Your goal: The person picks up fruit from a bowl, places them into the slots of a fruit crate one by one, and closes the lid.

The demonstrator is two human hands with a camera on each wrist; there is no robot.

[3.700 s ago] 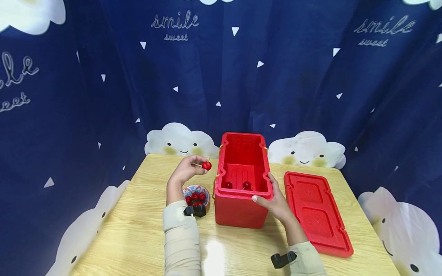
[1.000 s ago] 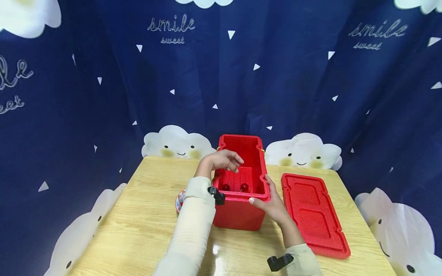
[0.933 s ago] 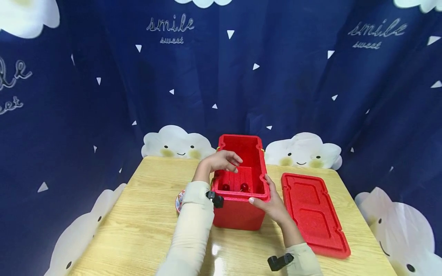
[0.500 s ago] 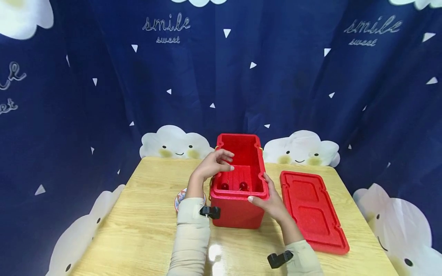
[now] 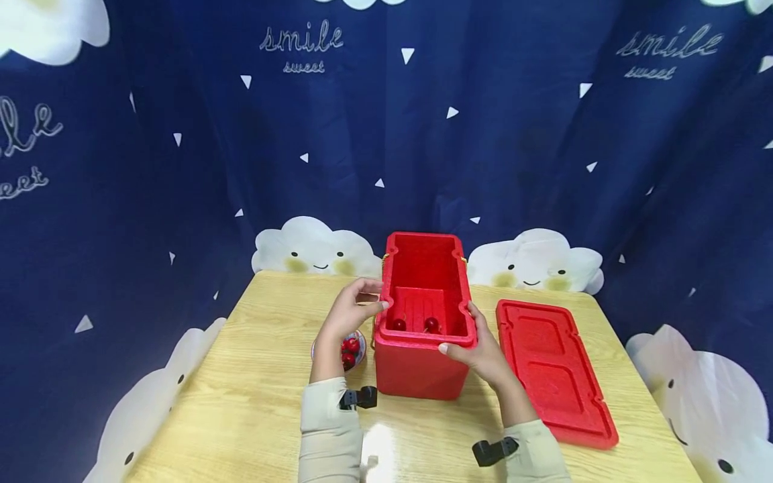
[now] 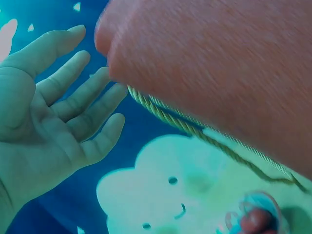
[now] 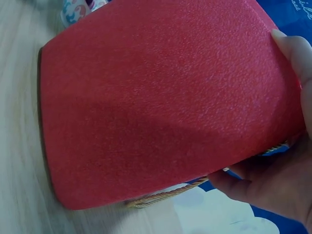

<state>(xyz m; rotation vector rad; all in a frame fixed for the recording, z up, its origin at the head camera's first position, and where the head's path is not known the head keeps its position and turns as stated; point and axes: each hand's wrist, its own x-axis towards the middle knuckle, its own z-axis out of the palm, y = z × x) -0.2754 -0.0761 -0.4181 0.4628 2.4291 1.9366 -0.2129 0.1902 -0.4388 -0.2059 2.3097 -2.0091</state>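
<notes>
The work looks about partway along, judging by how the fruit is split. Two cherries lie on the floor of the red box, near its close end and apart from each other. More cherries sit in the patterned bowl to the left of the box; the left wrist hides part of the bowl, so a full count is not possible. The lid lies flat on the surface to the right, off the box, so covering it is a step not done.

The left hand is beside the box's left rim, between the bowl and the box opening. Its fingers are spread with gaps between them, and the palm carries nothing. The thumb is right at the rim, but whether it touches cannot be told. A yellow rope hangs along that side of the box.

The right hand grips the near right corner, thumb on the front edge and fingers along the right side, apparently steadying the box.
</notes>
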